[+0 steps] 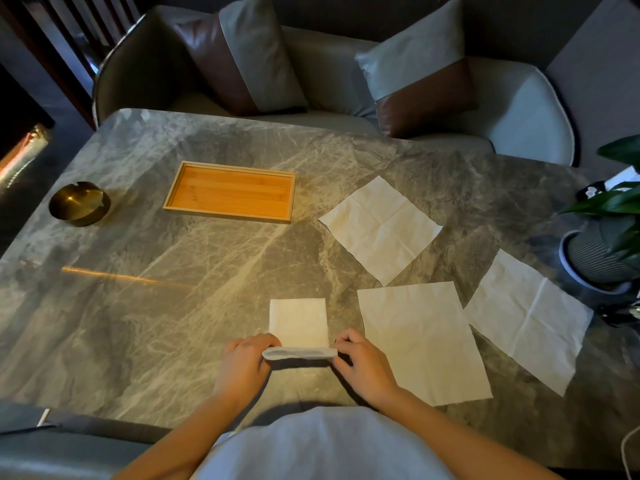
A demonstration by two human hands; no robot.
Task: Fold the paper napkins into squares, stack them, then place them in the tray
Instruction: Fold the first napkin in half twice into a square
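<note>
Paper napkin: long axis running away from my grips.
Left grip, right grip: each pinching a near-edge corner.

Hidden and cropped parts of the scene

The near corners of the folded napkin are covered by the left hand and the right hand. The potted plant is cut off by the right edge, and the fingertips are concealed beneath the raised fold.

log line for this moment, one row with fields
step: folding white paper napkin | left hand and right hand: grip near edge, lifted | flat napkins: three | rectangular wooden tray: empty
</note>
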